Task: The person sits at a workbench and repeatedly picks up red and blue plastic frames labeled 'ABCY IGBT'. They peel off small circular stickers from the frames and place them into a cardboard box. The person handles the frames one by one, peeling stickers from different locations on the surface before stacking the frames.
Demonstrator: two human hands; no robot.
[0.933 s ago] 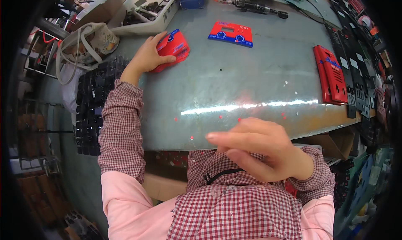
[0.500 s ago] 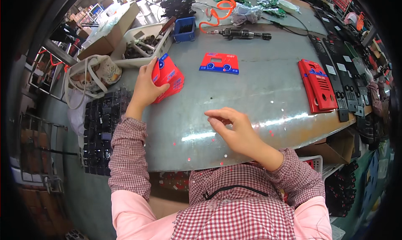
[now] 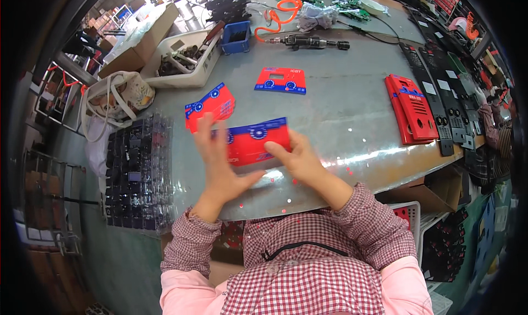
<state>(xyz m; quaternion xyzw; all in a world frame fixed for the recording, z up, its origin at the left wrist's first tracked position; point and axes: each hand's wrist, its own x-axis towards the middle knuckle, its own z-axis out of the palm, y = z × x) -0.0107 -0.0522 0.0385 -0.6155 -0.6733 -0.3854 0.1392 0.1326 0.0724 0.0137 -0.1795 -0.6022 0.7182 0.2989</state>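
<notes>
A flat red panel with a blue band (image 3: 257, 148) is tilted above the table in front of me, its window cutout not visible. My right hand (image 3: 306, 165) grips its right end between thumb and fingers. At its left end, my left hand (image 3: 219, 171) is open, fingers spread and a little blurred; whether it touches the panel I cannot tell. Just beyond the left hand lies a fanned pile of similar red and blue panels (image 3: 218, 105). Another single panel (image 3: 280, 80), with a window and two round dials, lies flat farther back.
Red slotted panels (image 3: 413, 108) lie at the right, beside long black panels (image 3: 440, 103). A black power screwdriver (image 3: 308, 42) lies at the back, near a blue bin (image 3: 236, 37) and a white tray of metal parts (image 3: 184, 64). Small red and white dots speckle the table's front.
One panel has come from the pile to the middle, now in my right hand. My left hand has let go of the pile and moved nearer, its fingers opening.
</notes>
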